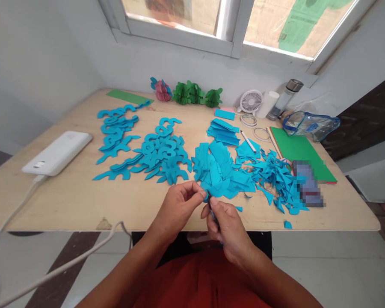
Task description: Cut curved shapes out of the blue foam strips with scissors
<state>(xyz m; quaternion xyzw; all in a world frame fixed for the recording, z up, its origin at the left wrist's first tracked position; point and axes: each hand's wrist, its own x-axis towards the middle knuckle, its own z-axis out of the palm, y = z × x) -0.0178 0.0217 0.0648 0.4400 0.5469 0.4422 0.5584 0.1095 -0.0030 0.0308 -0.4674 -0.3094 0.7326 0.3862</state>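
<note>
My left hand [182, 209] pinches a small piece of blue paper [206, 196] at the table's front edge. My right hand [227, 226] is closed round dark-handled scissors [211, 205], their blades at the blue piece. Just beyond my hands lies a pile of flat blue paper pieces [220, 169]. Blue offcuts [276, 175] are heaped to the right. Curved, cut-out blue shapes lie in a heap [167, 149] left of centre, and more of them form a second group [115, 130] farther left.
A white power bank [57, 153] with a cable lies on the table [73, 205] at left. Green sheets [303, 154] and a blurred phone [308, 184] are at right. Along the back stand paper figures [192, 93], a small fan [251, 102] and a bottle [284, 100].
</note>
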